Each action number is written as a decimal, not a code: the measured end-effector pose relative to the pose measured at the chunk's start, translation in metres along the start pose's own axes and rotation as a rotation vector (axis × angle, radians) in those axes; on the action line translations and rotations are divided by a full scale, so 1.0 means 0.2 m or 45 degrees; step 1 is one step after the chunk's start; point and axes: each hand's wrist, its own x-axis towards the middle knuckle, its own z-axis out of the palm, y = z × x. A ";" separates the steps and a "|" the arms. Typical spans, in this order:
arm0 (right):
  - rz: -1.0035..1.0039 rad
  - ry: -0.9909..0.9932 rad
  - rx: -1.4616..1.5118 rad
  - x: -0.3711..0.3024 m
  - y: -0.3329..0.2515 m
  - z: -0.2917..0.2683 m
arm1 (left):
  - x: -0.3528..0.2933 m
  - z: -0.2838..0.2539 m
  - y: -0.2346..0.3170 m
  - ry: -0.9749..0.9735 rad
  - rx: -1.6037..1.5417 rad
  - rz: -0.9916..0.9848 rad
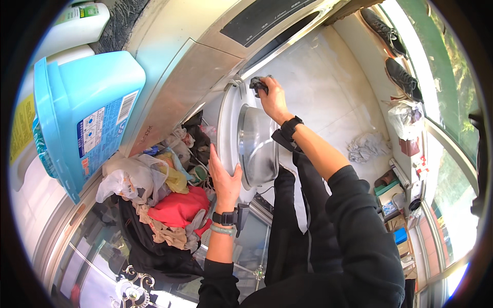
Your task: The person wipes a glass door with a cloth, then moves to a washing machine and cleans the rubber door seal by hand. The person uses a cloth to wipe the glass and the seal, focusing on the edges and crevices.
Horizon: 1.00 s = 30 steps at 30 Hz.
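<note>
The round door [224, 123] of a front-loading washing machine [190, 92] stands swung open, its clear glass bowl [257, 146] bulging to the right. My left hand [224, 177] lies against the lower left part of the door's rim, fingers stretched out and thumb apart, holding nothing. Near the upper edge of the door, my right hand [273, 100] is closed round a crumpled dark grey cloth [260, 84]. My fingers partly cover the cloth. Both wrists wear black straps.
Plastic bags [134, 177], a red cloth [179, 208] and a black bag [138, 236] are heaped at left. A blue plastic tub [97, 102] stands above them. Dark shoes [403, 77] sit on the right ledge. A crumpled grey-white cloth [367, 147] lies on the floor.
</note>
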 end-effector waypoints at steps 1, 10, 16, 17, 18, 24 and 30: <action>-0.118 0.014 -0.129 0.03 0.02 0.04 | 0.00 0.00 0.00 -0.005 0.008 -0.020; -0.689 -0.285 -0.450 0.18 0.11 0.22 | -0.01 0.01 0.00 0.006 -0.013 -0.045; -0.713 -0.410 -0.675 0.21 0.11 0.14 | 0.00 0.02 -0.03 0.027 -0.034 0.008; -0.587 -0.478 -0.909 0.19 0.11 0.10 | 0.00 0.02 -0.04 0.024 -0.037 -0.002; -0.468 -0.500 -0.877 0.16 0.12 0.05 | -0.01 0.01 -0.04 0.033 -0.055 0.048; 0.168 -0.296 -0.171 0.03 0.21 -0.21 | -0.03 -0.01 0.09 0.076 0.259 0.006; 0.590 0.087 0.836 0.18 0.26 -0.25 | 0.10 -0.07 0.63 0.335 0.188 0.504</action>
